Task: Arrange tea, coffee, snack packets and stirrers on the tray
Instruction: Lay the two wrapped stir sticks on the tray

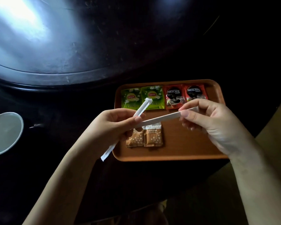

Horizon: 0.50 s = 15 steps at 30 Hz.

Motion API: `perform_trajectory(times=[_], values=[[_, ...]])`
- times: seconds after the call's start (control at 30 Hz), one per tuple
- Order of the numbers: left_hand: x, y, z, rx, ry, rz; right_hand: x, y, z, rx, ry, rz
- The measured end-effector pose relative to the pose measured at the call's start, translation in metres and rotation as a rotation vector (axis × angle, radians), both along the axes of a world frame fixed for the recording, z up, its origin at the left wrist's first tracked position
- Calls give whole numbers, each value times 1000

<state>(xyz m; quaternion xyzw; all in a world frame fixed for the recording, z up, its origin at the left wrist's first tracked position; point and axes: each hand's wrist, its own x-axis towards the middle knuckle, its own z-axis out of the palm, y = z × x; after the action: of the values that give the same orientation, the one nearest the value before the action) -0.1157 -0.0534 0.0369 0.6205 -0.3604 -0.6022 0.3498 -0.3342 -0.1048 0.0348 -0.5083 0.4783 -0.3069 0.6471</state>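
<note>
Head view: left hand [115, 125] is gripping one stirrer [140, 109]; right hand [208, 117] is pinching another stirrer [162, 118] above the tray [185, 143].

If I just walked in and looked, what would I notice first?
Probably the two hands over the brown tray, each pinching a white paper-wrapped stirrer: the left hand holds one tilted upward, and the right hand holds the end of another stretching across between them. Next, the bright packets along the tray's far edge: two green Lipton teas on the left, two red Nescafe coffees on the right.
</note>
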Motion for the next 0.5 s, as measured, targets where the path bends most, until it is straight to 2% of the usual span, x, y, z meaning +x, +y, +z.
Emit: perform_trajectory(times=[0.1,0.27,0.37,0.43,0.5], values=[[-6,-5,-4,59,8,-80,-16,0,0,-29,-16,2],[-20,-10,-6,135,173,-100,-35,-1,-1,-157,-36,-45],[-27,-11,-9,138,235,-103,-43,-1,-4,-139,-61,-54],[-31,-13,-13,129,198,-87,-49,-1,-7,-89,-100,-84],[-34,-14,-15,86,82,-84,-54,0,-11,-35,-113,-136]])
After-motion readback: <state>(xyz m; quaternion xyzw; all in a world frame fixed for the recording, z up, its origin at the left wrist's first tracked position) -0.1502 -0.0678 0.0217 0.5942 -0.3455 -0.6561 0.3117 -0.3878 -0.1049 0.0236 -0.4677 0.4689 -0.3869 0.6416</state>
